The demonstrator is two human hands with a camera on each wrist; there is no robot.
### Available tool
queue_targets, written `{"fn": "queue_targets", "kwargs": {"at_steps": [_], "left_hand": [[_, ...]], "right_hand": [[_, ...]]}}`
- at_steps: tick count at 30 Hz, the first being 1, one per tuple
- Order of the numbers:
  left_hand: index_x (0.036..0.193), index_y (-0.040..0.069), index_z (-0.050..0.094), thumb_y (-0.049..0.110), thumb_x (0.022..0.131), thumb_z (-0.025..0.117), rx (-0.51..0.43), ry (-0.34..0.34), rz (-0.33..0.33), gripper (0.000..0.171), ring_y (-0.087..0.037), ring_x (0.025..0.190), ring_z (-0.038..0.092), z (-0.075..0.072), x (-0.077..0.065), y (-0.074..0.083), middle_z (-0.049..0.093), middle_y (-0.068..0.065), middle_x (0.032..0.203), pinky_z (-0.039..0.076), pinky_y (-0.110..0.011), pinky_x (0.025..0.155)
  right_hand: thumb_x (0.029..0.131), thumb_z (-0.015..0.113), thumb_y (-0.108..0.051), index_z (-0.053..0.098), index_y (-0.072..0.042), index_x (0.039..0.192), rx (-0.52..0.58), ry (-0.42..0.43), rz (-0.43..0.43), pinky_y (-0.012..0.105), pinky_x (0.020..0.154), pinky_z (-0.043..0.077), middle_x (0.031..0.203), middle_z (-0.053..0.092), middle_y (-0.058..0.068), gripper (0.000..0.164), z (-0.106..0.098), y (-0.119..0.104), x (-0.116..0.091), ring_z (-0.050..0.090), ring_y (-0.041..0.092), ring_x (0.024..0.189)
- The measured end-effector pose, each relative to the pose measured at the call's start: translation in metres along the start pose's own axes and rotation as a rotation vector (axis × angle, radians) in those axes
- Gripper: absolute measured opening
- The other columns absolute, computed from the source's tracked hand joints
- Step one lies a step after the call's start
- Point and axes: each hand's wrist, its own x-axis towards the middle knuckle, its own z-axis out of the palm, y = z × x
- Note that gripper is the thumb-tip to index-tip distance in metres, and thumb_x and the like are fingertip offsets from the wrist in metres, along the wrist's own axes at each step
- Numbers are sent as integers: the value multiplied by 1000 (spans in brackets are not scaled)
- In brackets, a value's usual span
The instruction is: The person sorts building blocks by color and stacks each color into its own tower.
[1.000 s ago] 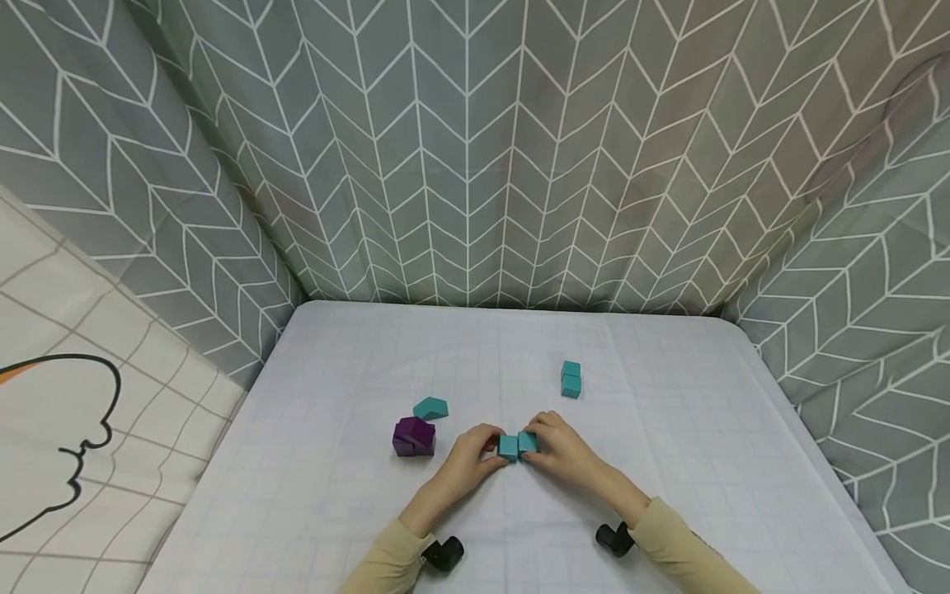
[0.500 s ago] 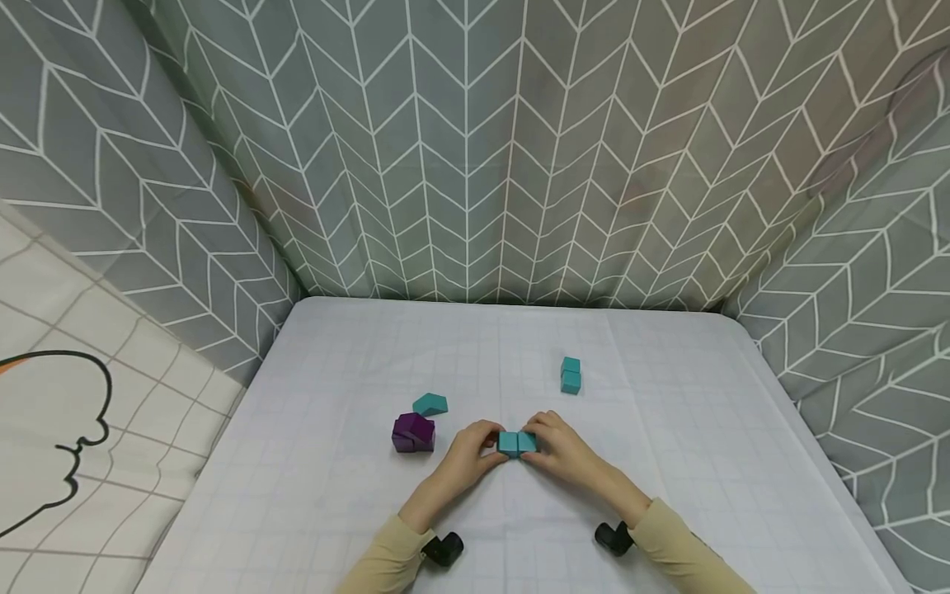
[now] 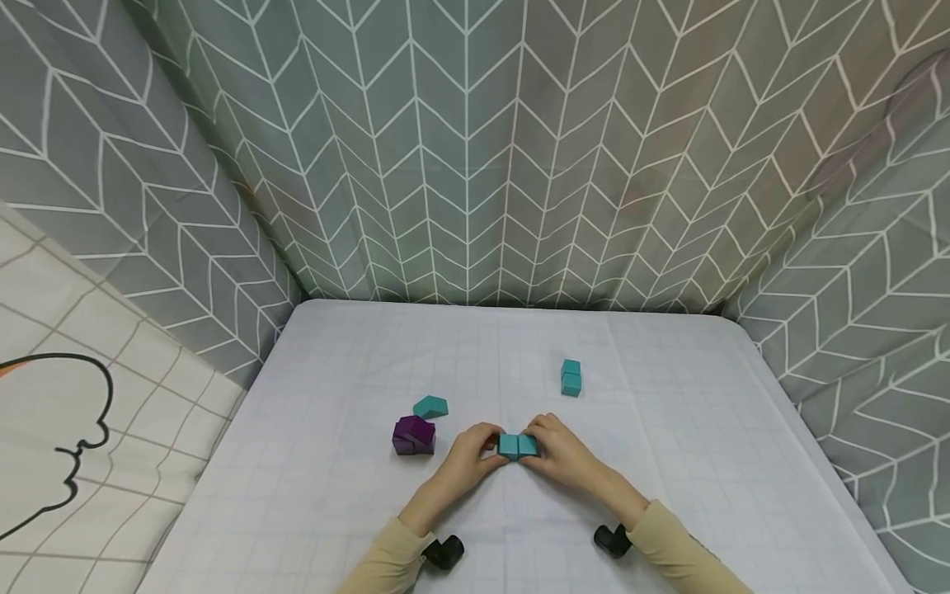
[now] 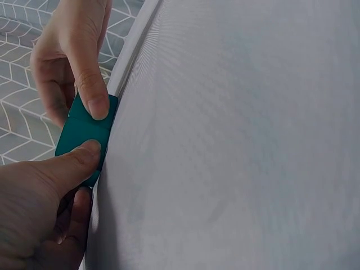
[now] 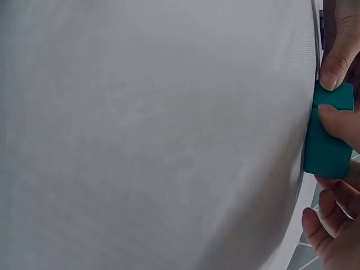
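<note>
At the middle of the white table, two teal blocks sit side by side, face to face. My left hand [image 3: 469,454] pinches the left teal block [image 3: 508,446] between thumb and fingers. On the other side, my right hand [image 3: 564,450] grips the right teal block [image 3: 527,445] in the same way. From the left wrist, both thumbs press the near face of the teal pair [image 4: 84,132], and a thin seam shows between the blocks. The right wrist view has the teal pair [image 5: 329,143] at its right edge, low against the cloth.
Left of my hands stands a cluster of purple blocks [image 3: 414,436], with a teal angled block [image 3: 430,407] just behind it. Farther back on the right, two more teal blocks [image 3: 571,378] stand together. A white cloth [image 3: 356,355] covers the table; patterned curtains [image 3: 475,165] surround it.
The right teal block, slightly raised and askew a second ago, now lines up flush with the left one. Both hands keep their grip in nearly the same place.
</note>
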Motion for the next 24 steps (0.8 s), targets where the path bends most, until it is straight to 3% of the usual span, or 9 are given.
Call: {"fn": "queue_targets", "kwargs": {"at_steps": [8, 17, 24], "left_hand": [[102, 4, 55, 15, 76, 70, 7, -1, 5, 32, -12, 84, 55, 1, -1, -1, 58, -3, 94, 46, -19, 73], [104, 5, 55, 17, 77, 69, 3, -20, -35, 32, -11, 85, 54, -1, 0, -1, 58, -2, 95, 46, -20, 74], [104, 6, 55, 17, 77, 69, 8, -18, -36, 33, -10, 84, 53, 1, -1, -2, 57, -2, 95, 46, -21, 73]], "right_hand": [[68, 76, -31, 58, 2, 108, 29, 49, -41, 29, 78, 45, 100, 52, 5, 55, -22, -3, 10, 45, 13, 92], [68, 76, -30, 57, 3, 110, -89, 198, -89, 30, 78, 46, 103, 51, 8, 57, -71, -1, 40, 48, 18, 95], [67, 77, -24, 56, 7, 108, -102, 304, -102, 36, 80, 44, 101, 51, 14, 55, -103, 12, 62, 46, 24, 96]]}}
